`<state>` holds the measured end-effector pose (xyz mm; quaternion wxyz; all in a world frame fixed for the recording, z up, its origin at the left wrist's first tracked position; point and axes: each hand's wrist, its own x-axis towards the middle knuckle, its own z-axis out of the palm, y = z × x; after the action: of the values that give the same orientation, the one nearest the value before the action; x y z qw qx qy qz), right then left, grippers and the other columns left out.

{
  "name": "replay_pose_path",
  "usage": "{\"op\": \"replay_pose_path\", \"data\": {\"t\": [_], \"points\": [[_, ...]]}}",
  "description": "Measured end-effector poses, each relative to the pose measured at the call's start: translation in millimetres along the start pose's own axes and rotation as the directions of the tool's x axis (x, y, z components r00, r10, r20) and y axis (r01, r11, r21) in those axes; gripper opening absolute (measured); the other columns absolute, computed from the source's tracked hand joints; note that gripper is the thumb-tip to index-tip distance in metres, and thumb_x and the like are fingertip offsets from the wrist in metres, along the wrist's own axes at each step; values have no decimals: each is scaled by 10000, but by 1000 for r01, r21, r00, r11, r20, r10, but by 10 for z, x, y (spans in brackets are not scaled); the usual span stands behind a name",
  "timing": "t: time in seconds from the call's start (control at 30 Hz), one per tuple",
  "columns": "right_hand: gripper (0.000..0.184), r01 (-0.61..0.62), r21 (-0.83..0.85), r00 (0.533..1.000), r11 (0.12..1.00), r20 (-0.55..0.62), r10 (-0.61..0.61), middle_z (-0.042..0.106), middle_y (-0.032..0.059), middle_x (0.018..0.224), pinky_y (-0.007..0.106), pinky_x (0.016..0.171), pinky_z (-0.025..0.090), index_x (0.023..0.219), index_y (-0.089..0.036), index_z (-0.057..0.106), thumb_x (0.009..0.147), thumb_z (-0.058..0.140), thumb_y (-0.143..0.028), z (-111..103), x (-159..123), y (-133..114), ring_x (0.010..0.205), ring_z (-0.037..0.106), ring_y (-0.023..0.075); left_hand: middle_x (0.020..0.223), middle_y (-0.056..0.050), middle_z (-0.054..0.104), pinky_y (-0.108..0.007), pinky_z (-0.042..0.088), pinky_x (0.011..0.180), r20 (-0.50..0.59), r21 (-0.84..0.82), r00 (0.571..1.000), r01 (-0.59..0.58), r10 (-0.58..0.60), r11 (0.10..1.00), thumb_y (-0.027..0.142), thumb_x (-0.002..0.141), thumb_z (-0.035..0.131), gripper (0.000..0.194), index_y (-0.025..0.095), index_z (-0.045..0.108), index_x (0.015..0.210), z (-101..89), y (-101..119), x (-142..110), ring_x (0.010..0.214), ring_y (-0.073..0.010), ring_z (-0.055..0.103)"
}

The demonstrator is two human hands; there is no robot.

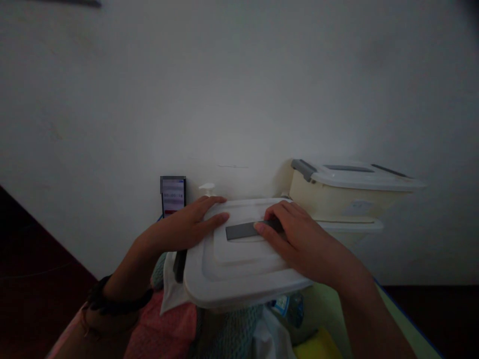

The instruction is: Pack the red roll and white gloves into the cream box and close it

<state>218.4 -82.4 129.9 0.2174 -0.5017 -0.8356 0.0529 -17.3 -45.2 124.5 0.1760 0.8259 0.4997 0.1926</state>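
Note:
A white storage box lid (pixel 232 289) with rounded corners fills the middle of the view, on a storage box whose body is mostly hidden below it. My left hand (pixel 194 222) lies over the lid's left part, fingers stretched out and flat on it. Near the centre, my right hand (pixel 299 237) curls around the right end of the lid's grey handle (pixel 241 231), thumb on its near side. A dark grey side latch (pixel 180 266) hangs at the lid's left edge. White cloth (pixel 174 289) shows beside that latch.
Another cream storage box (pixel 333 199) with a white lid sits at right on a similar box. Behind the left hand stand a lit phone (pixel 173 195) and a white pump top (pixel 207 188). Pink cloth (pixel 164 329), a plastic bottle (pixel 294 308) and something yellow (pixel 318 346) lie nearer.

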Motion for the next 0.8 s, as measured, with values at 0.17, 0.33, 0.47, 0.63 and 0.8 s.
{"op": "replay_pose_path", "data": {"t": [0.17,0.33,0.47,0.63,0.8], "points": [[235,1,-21,1000,1000,8,-1,552,59,953,415,870,398,890,-186,521,929,443,-404,7,-7,7,935,488,223,1429,-114,465,-371,325,1090,25,1,1000,4,-4,1000,534,903,348,616,132,424,1364,-4,19,9,1301,-248,440],[286,-13,31,1000,999,-21,14,547,53,948,402,861,398,901,-186,528,913,456,-462,11,-22,8,926,491,214,1426,-105,467,-373,343,1075,31,-5,999,14,-14,1000,531,904,351,599,154,415,1365,-9,21,-1,1288,-246,453],[250,-11,40,998,999,-63,14,559,45,928,381,844,389,889,-189,544,902,495,-434,-5,-17,20,916,499,210,1411,-109,482,-375,385,1042,11,-1,1000,-13,13,1000,517,904,361,579,160,425,1355,-13,17,-7,1263,-254,479],[217,-6,54,995,998,-97,11,577,22,814,338,776,378,773,-195,548,909,508,-360,-71,-1,3,838,518,186,1370,-101,517,-369,354,1065,-61,21,992,-113,114,993,515,893,410,553,168,467,1320,-24,27,1,1261,-250,476],[210,6,61,993,998,-122,2,585,14,777,328,734,370,751,-194,558,899,525,-340,-131,-11,-10,789,517,176,1359,-97,541,-379,372,1046,-53,-26,995,-89,87,996,516,888,425,547,179,483,1316,-37,73,-1,1229,-268,511]]}}
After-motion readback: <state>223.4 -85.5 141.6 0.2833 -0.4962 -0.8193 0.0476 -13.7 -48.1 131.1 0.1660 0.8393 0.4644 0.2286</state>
